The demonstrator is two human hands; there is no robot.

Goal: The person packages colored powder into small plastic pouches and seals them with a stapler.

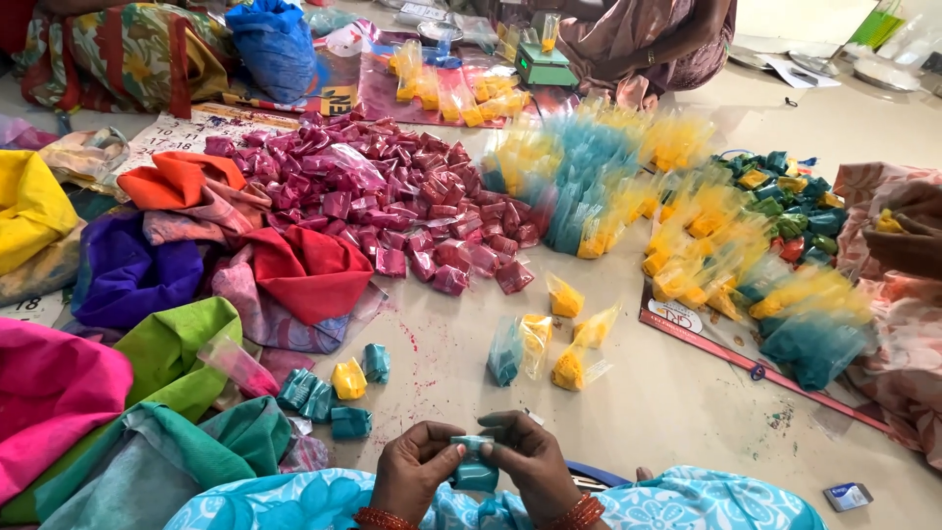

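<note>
Powder-stained floor, teal packet [475, 471] upright, top pinched by left hand [414, 469], right hand [535, 463] fingers.

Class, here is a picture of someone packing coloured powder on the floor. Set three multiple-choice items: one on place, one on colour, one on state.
1. Where does the big heap of magenta packets lie?
A. beyond the hands, upper middle
B. on the person's lap
C. inside a box

2. What colour is the packet between the hands?
A. yellow
B. teal
C. magenta

3. How do the left hand and right hand stand?
A. both flat on the floor
B. one raised overhead
C. both pinching the packet

Answers: 1 A, the heap lies on the floor further off. 2 B, it shows blue-green. 3 C, fingertips of both meet on it.
</note>
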